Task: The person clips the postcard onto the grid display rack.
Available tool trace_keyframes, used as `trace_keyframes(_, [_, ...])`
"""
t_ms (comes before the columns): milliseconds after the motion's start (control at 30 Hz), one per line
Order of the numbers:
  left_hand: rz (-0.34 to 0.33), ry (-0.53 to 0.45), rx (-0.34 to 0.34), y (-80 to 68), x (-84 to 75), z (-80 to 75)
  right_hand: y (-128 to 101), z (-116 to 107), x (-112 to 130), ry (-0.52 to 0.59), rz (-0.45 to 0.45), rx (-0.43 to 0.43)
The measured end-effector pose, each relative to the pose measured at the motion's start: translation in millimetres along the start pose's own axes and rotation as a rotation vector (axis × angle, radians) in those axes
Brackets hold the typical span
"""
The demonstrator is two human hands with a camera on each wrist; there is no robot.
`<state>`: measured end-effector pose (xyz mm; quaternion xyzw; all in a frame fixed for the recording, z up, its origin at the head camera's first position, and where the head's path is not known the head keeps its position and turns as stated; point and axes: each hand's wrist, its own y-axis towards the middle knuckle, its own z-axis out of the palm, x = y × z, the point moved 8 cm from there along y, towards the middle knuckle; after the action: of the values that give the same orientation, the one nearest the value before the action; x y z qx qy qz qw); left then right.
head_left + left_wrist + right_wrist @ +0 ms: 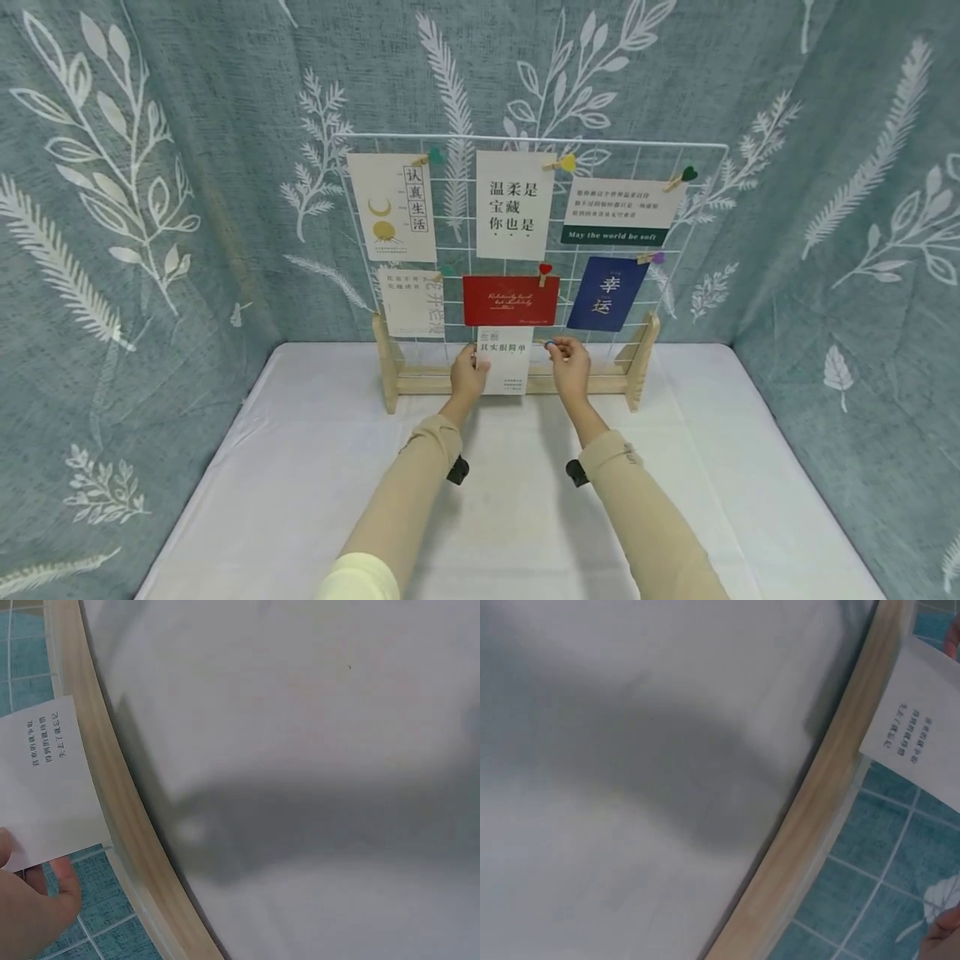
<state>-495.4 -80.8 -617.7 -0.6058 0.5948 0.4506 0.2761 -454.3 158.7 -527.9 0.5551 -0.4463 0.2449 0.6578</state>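
Note:
My left hand (pixel 468 377) pinches the left edge of a white card (pixel 504 375) with dark print, held upright against the white wire grid (pixel 459 258). The left wrist view shows the thumb in front of the card's lower part (pixel 56 795). To the right of the card, my right hand (pixel 572 367) pinches a small wooden clothespin (pixel 542 342) with a blue ornament, its tip pointing toward the card. Just above, a red card (pixel 511 301) hangs from a clothespin with a red heart (pixel 545 269). Only part of the right hand shows in the right wrist view.
Several other cards hang by clothespins, among them a dark blue card (pixel 609 293) and a green-and-white card (pixel 618 212). A wooden stand (pixel 386 367) holds the grid on a white-covered table (pixel 300 467). Patterned blue-green cloth (pixel 225 208) surrounds the back and sides.

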Motion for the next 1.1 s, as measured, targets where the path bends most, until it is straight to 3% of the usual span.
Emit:
trace_keyframes(33, [0.031,-0.022,-0.027,0.4,-2.1,-2.6,1.7,1.4,-18.5,-0.005,-0.01,-0.03])
trace_keyframes(133, [0.008,-0.028,-0.033,-2.4,-12.9,-11.1,3.7,3.4,-23.9,-0.06,0.039,-0.069])
trace_keyframes(233, [-0.047,0.0,-0.059,-6.3,-24.3,-18.0,7.2,3.4,-41.2,-0.051,0.022,-0.109])
trace_keyframes(300, [-0.048,0.049,-0.071,-7.3,-30.3,-18.9,12.5,3.7,-70.3,-0.046,-0.007,-0.123])
trace_keyframes(433, [-0.006,0.067,-0.085,4.6,-7.4,-4.7,6.7,2.9,0.3,-0.065,0.098,-0.11])
trace_keyframes(533, [0.05,0.021,-0.121,12.3,13.1,4.4,-3.7,2.1,83.4,-0.064,0.202,-0.094])
trace_keyframes(600, [0.041,0.002,-0.08,9.5,8.6,3.2,-3.6,2.8,81.9,-0.057,0.222,-0.092])
trace_keyframes(667, [0.089,-0.01,-0.127,9.9,10.7,4.1,-3.1,3.4,78.6,-0.06,0.233,-0.088])
trace_keyframes(767, [0.022,-0.032,-0.049,5.6,2.9,2.0,-0.4,4.6,73.2,-0.006,0.208,-0.069])
trace_keyframes(800, [0.051,-0.061,-0.076,5.2,2.0,0.7,2.5,6.1,59.6,0.045,0.172,-0.061])
trace_keyframes(900, [0.009,-0.074,-0.067,3.3,-1.0,-0.5,5.7,9.4,46.7,0.094,0.168,-0.033])
trace_keyframes(1000, [0.0,-0.056,-0.111,12.7,18.1,9.9,5.2,12.6,47.0,0.086,0.211,-0.021])
trace_keyframes(1033, [-0.027,-0.036,-0.103,16.2,26.8,15.4,2.9,12.7,59.4,0.054,0.244,-0.013])
trace_keyframes(1100, [-0.002,-0.021,-0.137,24.8,45.5,25.9,1.1,14.2,72.8,0.065,0.246,0.007])
